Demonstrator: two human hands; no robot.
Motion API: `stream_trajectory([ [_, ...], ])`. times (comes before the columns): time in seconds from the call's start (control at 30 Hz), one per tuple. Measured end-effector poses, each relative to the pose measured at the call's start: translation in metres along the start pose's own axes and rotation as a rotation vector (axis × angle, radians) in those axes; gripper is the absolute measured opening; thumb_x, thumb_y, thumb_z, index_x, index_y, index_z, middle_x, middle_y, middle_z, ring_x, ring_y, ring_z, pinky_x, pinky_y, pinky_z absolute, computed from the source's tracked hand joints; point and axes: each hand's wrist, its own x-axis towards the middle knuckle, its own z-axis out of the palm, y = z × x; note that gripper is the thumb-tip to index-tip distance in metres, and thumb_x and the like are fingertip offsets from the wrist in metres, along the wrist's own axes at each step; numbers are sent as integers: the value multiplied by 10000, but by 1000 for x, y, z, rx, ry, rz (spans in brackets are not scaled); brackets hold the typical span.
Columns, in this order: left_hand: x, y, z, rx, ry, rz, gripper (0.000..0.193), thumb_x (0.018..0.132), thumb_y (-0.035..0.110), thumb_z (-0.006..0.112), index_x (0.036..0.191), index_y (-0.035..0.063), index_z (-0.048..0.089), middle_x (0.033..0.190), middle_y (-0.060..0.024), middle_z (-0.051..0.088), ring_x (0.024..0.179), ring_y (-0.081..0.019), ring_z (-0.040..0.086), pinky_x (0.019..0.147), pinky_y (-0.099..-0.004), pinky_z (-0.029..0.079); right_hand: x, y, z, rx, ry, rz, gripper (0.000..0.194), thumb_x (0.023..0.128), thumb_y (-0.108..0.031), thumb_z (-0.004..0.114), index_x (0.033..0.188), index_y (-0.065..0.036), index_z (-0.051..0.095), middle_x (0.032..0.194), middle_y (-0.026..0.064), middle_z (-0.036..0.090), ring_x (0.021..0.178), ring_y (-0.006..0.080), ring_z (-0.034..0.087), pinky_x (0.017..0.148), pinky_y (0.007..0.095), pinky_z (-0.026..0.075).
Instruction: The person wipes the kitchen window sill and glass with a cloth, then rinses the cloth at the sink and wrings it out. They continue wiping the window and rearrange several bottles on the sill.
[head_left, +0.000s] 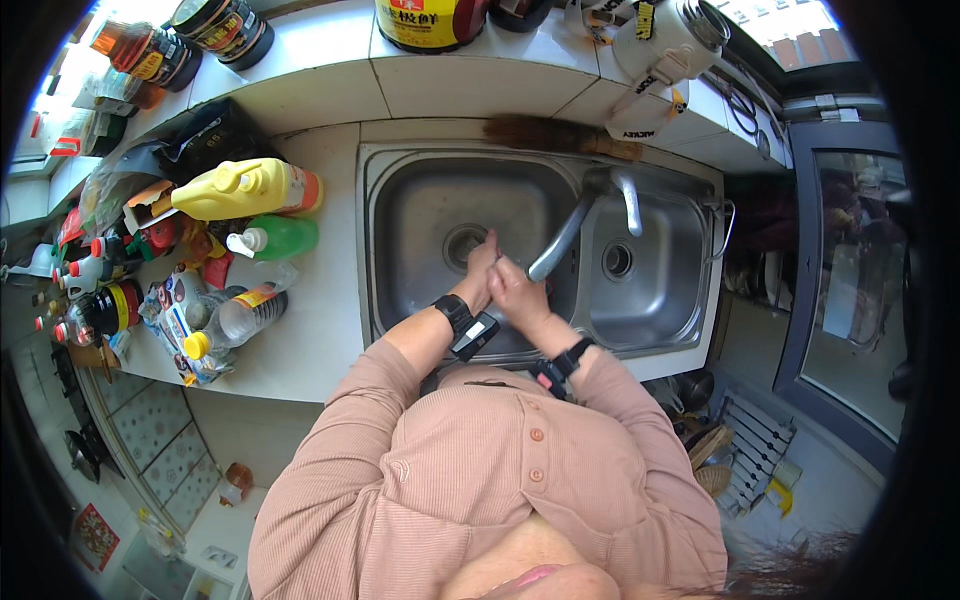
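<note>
My left hand and my right hand are pressed together over the large left basin of a stainless steel double sink. The left thumb points up and away from me. Curled against the left hand, the right fingers partly hide it, and whatever lies between the palms cannot be seen. The spout of the chrome faucet ends right by my right hand; whether water runs is not visible. Below the hands is the basin's drain. Each wrist wears a black strap with a small device, the left one hanging toward the basin's near edge.
On the left counter stand a yellow jug, a green bottle and a clear bottle with a yellow cap. A brush lies behind the sink. The small right basin has a wire rack at its side.
</note>
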Motion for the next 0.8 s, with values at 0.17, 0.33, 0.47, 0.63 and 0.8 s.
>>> stream_trajectory([
  [0.17, 4, -10, -1, -132, -220, -116, 400, 961, 467, 583, 979, 68, 556, 972, -58, 557, 934, -207, 550, 861, -386, 451, 11, 46, 5, -46, 130, 218, 203, 974, -276, 541, 947, -86, 606, 806, 149, 654, 743, 371, 649, 627, 445, 491],
  [0.33, 8, -1, -23, -109, -381, -134, 413, 954, 449, 598, 1113, 70, 561, 1028, -78, 579, 993, -216, 573, 899, -398, 468, 22, 56, -11, 939, 24, 768, 202, 969, -236, 608, 1082, -68, 605, 876, 34, 627, 664, 153, 609, 560, 320, 480],
  [0.47, 9, 0, -29, -46, -368, -37, 409, 958, 374, 593, 1214, 59, 539, 1101, -104, 606, 1037, -229, 579, 876, -441, 501, 11, 14, -30, 1032, -168, 722, 213, 952, -179, 634, 1115, -54, 581, 859, 23, 622, 635, 108, 600, 521, 232, 464],
  [0.63, 8, -2, -11, -43, -143, -45, 303, 974, 355, 549, 1056, 65, 583, 945, -99, 631, 892, -230, 598, 757, -432, 514, 2, -19, -24, 374, -306, 65, 168, 877, -158, 694, 894, -43, 573, 754, 82, 597, 623, 192, 618, 567, 309, 478],
  [0.8, 1, -11, 2, -70, -231, -125, 295, 968, 425, 534, 920, 149, 624, 853, -21, 657, 720, -160, 585, 585, -303, 410, 7, -3, -14, 88, 33, 415, 343, 982, -374, 521, 1035, -89, 705, 904, 154, 703, 854, 329, 683, 723, 394, 521],
])
